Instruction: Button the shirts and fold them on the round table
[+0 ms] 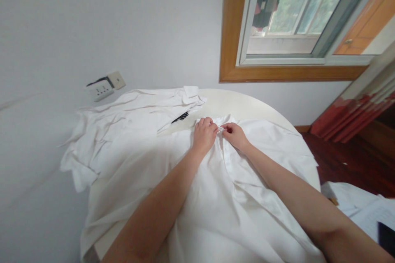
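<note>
A white shirt (203, 197) lies spread over the round table, its front placket running down toward me and its lower part draping over the near edge. At the collar end, my left hand (205, 134) is closed on the fabric with its fingers bent. Just to its right, my right hand (235, 134) pinches the edge of the same shirt between thumb and fingers. The fingertips of both hands almost meet at the top of the placket. Any button between them is too small to make out.
Another crumpled white garment (135, 111) lies at the table's back left against the wall. A black comb-like item (180, 117) rests beside it. The pale round table (247, 100) stands near a wall socket (100, 89) and a window (293, 8). White cloth and papers (370, 209) sit at lower right.
</note>
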